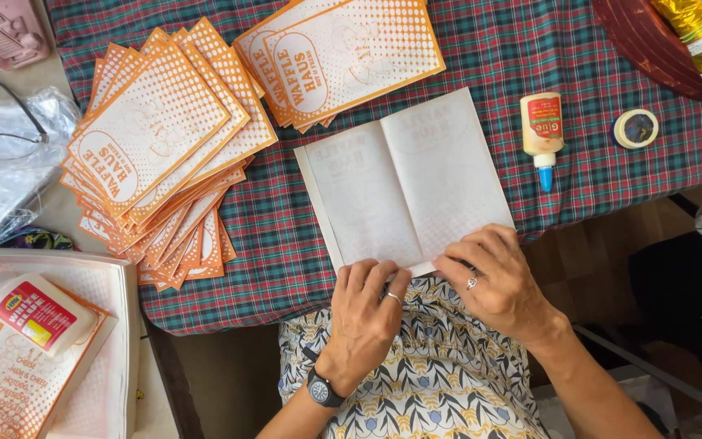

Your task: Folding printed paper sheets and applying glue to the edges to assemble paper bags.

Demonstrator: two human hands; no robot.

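The person's arms are bare to the near edge of the view, with no sleeves showing. The left hand point(365, 313) has a thin silver ring point(394, 297) on one finger and a black wristwatch point(323, 389) with a round dark face. The right hand point(497, 280) wears a silver ring with a small raised setting point(471, 283). Over the lap lies a white garment point(436, 370) printed with leaves in black, yellow and blue.

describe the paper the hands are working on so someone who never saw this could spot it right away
On the plaid tablecloth, look at the near edge, right of the fanned orange printed stacks. The folded paper sheet lies under the left hand and right hand, plain pale side up with only faint print showing through, unlike its orange neighbours.
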